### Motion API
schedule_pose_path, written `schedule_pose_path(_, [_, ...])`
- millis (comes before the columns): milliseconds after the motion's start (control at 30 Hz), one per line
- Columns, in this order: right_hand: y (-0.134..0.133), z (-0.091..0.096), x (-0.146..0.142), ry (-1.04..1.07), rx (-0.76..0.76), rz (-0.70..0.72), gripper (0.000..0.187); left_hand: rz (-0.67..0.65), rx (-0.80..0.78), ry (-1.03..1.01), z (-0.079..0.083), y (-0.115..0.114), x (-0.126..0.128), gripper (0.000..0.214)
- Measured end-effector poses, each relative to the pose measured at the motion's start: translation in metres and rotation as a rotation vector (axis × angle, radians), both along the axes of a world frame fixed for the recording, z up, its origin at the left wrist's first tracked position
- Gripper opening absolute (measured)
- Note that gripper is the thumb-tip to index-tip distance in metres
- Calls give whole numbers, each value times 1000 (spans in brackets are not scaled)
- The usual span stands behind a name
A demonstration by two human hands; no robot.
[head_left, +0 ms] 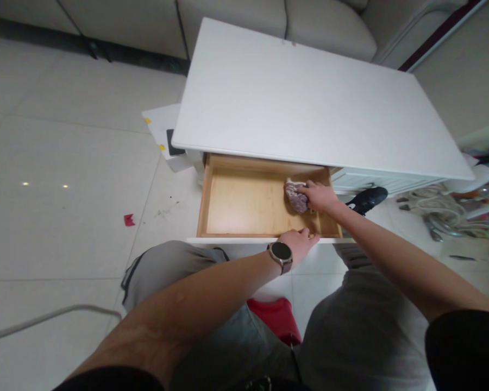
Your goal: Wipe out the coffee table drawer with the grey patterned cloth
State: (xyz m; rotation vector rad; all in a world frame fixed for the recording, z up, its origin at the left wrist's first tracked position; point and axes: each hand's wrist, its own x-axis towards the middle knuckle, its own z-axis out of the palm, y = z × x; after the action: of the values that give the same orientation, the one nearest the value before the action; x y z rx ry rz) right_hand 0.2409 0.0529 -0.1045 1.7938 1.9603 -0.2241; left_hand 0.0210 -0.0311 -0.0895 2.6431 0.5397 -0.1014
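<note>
A wooden drawer stands pulled out from under a white low table. My right hand is inside the drawer at its right side, fingers closed on a crumpled purplish cloth that rests on the drawer floor. My left hand, with a round watch on the wrist, grips the drawer's white front edge, fingers curled over it. The rest of the drawer floor is bare wood.
My knees in grey shorts are close under the drawer, with a red object between them. A grey sofa sits behind the table. Papers lie on the tiled floor at left, cables and clutter at right, a black shoe nearby.
</note>
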Motion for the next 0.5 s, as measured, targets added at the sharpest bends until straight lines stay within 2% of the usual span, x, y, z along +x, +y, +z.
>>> schedule_pose_path(100, [-3, 20, -3, -21, 132, 37, 49, 2, -2, -36, -1, 0, -1, 49])
schedule_pose_path(167, [-6, 23, 8, -61, 160, 18, 47, 1, -20, -38, -1, 0, -2, 47])
schedule_pose_path(333, [0, 3, 46, -159, 138, -48, 46, -23, -32, -13, 2, 2, -3, 49])
schedule_pose_path(500, [26, -19, 40, -269, 105, -51, 42, -25, -21, -14, 2, 3, -3, 47])
